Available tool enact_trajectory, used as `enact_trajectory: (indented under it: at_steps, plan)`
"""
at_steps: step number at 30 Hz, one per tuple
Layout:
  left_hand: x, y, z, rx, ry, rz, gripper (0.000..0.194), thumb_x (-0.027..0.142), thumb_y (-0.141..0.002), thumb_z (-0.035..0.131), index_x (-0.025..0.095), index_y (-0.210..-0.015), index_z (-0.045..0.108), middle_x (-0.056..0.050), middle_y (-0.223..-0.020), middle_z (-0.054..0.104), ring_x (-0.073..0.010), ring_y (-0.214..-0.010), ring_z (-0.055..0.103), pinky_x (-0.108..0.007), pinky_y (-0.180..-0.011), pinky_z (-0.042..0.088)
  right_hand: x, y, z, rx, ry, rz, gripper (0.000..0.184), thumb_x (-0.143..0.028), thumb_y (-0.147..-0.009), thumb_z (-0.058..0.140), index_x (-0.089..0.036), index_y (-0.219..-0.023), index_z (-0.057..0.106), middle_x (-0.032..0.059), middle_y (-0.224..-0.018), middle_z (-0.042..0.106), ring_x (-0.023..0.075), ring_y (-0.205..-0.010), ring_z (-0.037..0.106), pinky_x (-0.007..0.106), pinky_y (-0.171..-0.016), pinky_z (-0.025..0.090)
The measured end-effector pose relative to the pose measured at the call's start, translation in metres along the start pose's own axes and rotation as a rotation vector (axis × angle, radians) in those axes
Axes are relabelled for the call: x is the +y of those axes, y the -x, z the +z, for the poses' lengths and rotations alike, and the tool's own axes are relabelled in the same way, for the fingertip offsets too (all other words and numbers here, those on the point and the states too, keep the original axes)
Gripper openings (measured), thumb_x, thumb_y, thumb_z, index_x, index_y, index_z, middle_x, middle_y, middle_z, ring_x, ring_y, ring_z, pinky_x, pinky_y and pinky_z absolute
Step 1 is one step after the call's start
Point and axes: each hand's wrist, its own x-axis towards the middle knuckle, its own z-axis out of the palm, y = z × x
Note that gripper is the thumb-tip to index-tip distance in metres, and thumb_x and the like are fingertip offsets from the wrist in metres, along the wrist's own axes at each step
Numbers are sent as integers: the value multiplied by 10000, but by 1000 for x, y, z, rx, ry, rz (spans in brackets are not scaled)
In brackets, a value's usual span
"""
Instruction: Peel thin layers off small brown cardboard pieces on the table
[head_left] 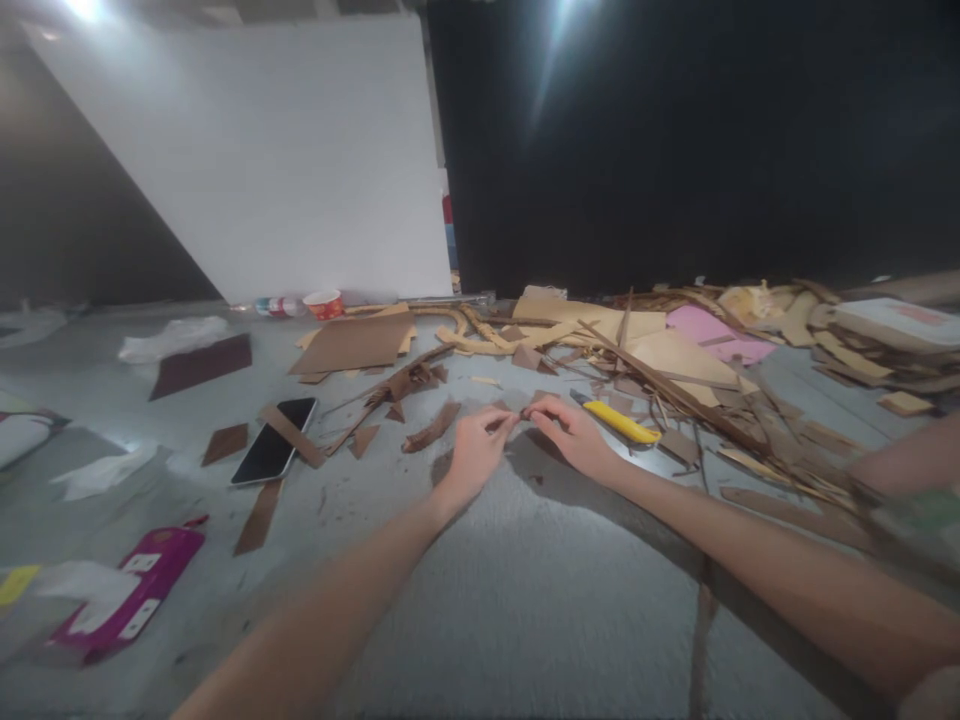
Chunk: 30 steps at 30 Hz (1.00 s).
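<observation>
My left hand and my right hand meet over the grey work surface. Both are closed in a pinch, fingertips nearly touching, on a small dark brown piece whose kind is too small to make out. A yellow utility knife lies just beyond my right hand, its dark tip pointing toward the fingers. Left of my left hand is a curved strip of brown bark-like material. Brown triangular scraps lie farther left.
A phone with a brown strip across it and a magenta case lie left. Brown sheets, a red paper cup and long thin strips spread along the back and right. Another person's arm shows at right.
</observation>
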Motion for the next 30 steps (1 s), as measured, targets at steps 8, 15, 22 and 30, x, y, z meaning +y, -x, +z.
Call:
enact_trajectory:
  at_steps: [8,15,22,30]
  plan:
    - [-21,-7,-3,-15,213,-229,506,655,-917,748,167,-835,857,-75,-798,795,-223,-769,704,-329,-751,550,-6,0,-1,-22,-28,-21,332,-418,-1118,544,-223,-1096,811,90,-1067,772,248,-1033,702,393,-939,539]
    - [-32,-12,-5,-50,336,-340,541,686,-762,882,160,-891,890,-104,-799,792,-221,-752,692,-313,-686,539,-10,0,-2,-77,17,-34,333,-402,-1113,549,-248,-1093,844,70,-994,750,230,-946,672,355,-840,524]
    - [-25,-11,-3,24,471,-391,490,595,-663,978,160,-873,897,-105,-791,797,-185,-707,654,-310,-699,519,-11,0,-2,-96,-19,0,322,-426,-1096,582,-261,-1161,850,66,-1033,764,230,-947,676,348,-842,522]
    - [-23,-11,-2,75,479,-416,480,570,-666,985,157,-896,897,-110,-811,808,-173,-699,663,-310,-706,544,-3,0,-2,45,-19,48,332,-433,-1083,569,-244,-1047,840,63,-994,780,243,-933,696,368,-868,531]
